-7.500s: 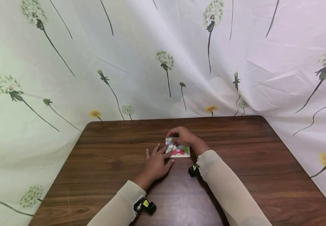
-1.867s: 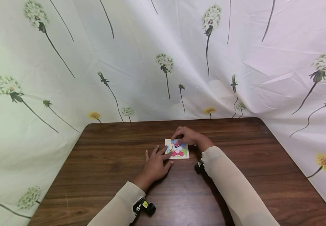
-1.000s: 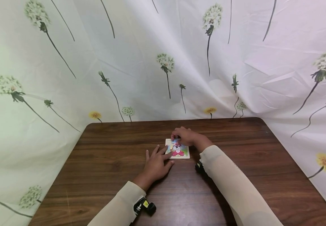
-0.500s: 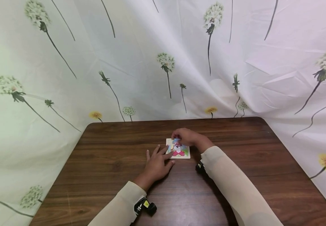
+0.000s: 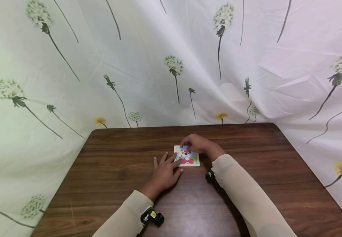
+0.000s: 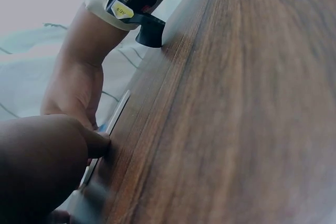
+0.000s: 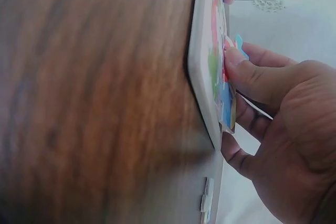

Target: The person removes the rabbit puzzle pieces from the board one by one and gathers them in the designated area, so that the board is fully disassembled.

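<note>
A small square jigsaw puzzle board (image 5: 192, 165) with a pale rim and a cartoon animal in red lies flat on the table. My left hand (image 5: 162, 174) has its fingers spread, two fingertips resting on the board's left side. At the top edge, my right hand (image 5: 198, 144) bends over the picture. In the right wrist view its thumb and fingers pinch a colourful puzzle piece (image 7: 227, 103), tilted up from the board's face. The board's upper left corner shows pale, without picture. From the left wrist camera the board (image 6: 119, 109) appears edge-on, partly behind my left hand.
The brown wooden table (image 5: 123, 154) reaches back to a white curtain (image 5: 147, 72) printed with dandelions. Beyond the board, in the right wrist view, small flat pieces (image 7: 206, 200) lie on the table. Each wrist carries a black camera (image 5: 158, 219).
Since the oldest frame my right hand has moved slightly right along the board's top, and the upper left corner has turned from blue to pale. My left hand stays put.
</note>
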Demonstrator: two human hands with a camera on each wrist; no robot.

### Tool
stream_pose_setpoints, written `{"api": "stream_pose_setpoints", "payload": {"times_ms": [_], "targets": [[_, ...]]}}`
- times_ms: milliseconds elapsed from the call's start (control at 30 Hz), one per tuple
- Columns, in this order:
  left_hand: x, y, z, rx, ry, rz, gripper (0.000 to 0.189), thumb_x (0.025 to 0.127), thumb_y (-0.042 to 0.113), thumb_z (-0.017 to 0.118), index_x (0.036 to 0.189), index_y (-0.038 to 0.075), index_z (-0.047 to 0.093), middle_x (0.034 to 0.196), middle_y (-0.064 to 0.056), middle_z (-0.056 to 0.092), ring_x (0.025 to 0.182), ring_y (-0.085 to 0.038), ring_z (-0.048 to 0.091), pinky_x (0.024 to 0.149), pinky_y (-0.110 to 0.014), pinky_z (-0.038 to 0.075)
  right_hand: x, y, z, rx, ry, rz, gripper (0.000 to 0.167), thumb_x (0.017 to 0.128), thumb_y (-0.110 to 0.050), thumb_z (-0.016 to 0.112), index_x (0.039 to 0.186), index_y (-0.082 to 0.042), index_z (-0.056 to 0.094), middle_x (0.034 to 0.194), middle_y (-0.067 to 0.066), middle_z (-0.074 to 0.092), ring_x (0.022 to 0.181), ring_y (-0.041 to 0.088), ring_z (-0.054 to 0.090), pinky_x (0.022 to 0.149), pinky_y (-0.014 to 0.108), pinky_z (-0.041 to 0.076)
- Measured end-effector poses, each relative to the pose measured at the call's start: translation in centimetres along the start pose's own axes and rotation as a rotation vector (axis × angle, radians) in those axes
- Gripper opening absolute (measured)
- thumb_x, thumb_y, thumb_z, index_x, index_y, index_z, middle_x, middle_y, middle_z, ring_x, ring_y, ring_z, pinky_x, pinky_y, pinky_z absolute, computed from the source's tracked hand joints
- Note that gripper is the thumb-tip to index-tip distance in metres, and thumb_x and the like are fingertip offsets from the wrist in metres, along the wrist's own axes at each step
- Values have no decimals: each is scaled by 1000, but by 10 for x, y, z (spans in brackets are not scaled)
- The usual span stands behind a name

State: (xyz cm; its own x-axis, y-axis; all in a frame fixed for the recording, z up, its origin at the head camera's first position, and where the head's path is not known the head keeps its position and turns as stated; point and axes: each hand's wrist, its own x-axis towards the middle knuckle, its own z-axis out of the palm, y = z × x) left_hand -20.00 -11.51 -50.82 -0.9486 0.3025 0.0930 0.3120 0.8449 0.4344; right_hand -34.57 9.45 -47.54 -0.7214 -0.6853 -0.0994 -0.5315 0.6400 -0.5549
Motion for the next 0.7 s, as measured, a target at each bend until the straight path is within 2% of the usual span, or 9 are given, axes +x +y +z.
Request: {"api": "stream_pose_setpoints", "payload": {"times_ms": [267, 400, 533, 700], "targets": [[-1, 0, 1, 34, -24, 13, 50, 110, 44, 64, 156, 25, 63, 174, -6, 47, 166, -47, 30, 123, -89, 11, -4, 6, 3, 19, 50, -4, 30, 104, -2, 72, 129, -15, 81, 133, 10, 76, 121, 25, 70, 105, 46, 58], [-1, 1, -1, 23, -38, 11, 51, 111, 44, 62, 157, 25, 62, 175, -6, 45, 166, -48, 28, 123, -89, 9, -5, 8, 3, 67, 52, 26, 32, 104, -1, 71, 132, -13, 79, 127, 8, 76, 116, 23, 70, 102, 44, 58], [-2, 2, -1, 47, -43, 20, 51, 111, 42, 61, 158, 22, 61, 176, -6, 43, 166, -49, 27, 122, -90, 10, -6, 8, 3, 93, 55, 34, 29, 102, -2, 74, 129, -12, 79, 116, 6, 77, 105, 19, 68, 96, 40, 58], [-1, 6, 1, 86, -57, 71, 54, 113, 42, 59, 161, 20, 56, 177, -5, 42, 168, -44, 25, 124, -88, 9, -7, 9, 2, 112, 67, 23, 25, 100, -2, 77, 123, -12, 81, 109, 4, 77, 99, 16, 67, 92, 37, 57]]}}
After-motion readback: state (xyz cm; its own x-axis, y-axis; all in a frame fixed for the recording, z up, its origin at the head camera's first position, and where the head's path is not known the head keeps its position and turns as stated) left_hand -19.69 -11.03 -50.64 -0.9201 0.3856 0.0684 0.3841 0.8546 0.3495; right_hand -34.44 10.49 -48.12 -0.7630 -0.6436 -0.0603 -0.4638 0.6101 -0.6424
